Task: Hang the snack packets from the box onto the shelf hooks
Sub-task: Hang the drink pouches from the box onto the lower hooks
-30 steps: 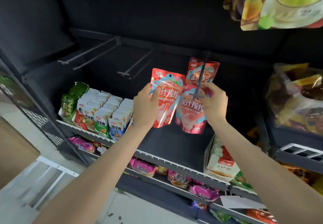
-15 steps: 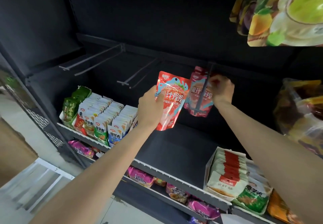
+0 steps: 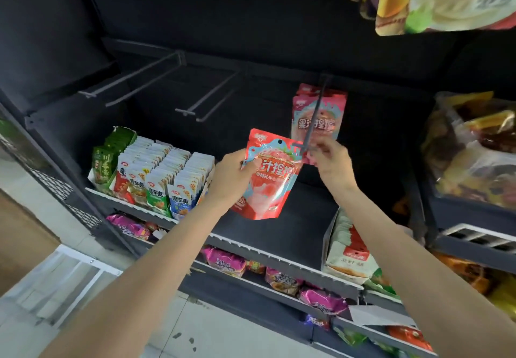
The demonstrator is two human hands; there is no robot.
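The left hand [image 3: 237, 173] gripped a glossy red-and-pink snack pouch [image 3: 269, 176] by its left edge, thumb across the front, holding it upright and slightly tilted in open air in front of the dark back panel [image 3: 251, 22] of the shelving unit. The pouch's upper right corner lay against the front tip of a thin dark metal shelf hook [image 3: 314, 123], not yet threaded onto it. The right hand [image 3: 331, 159] was at that same tip, its fingers curled as if pinching the hook's end or the pouch corner; which of the two could not be told through the blur. Further back on the same hook hung pink pouches of the same kind [image 3: 321, 114], close to the back panel, leaving most of the hook's length bare between them and the tip.

To the left, two more long dark double-wire hooks [image 3: 131, 81] [image 3: 206, 100] jutted out with nothing on them, well apart from the hands. Below the held pouch ran a dark shelf [image 3: 293, 207] with a white-ribbed front edge, bare under the pouch. On its left stood rows of small green, red and blue sachets [image 3: 156, 179]; on its right, a white carton of red-topped packets [image 3: 349, 248]. Large colourful bags [image 3: 432, 0] overhung the upper right.
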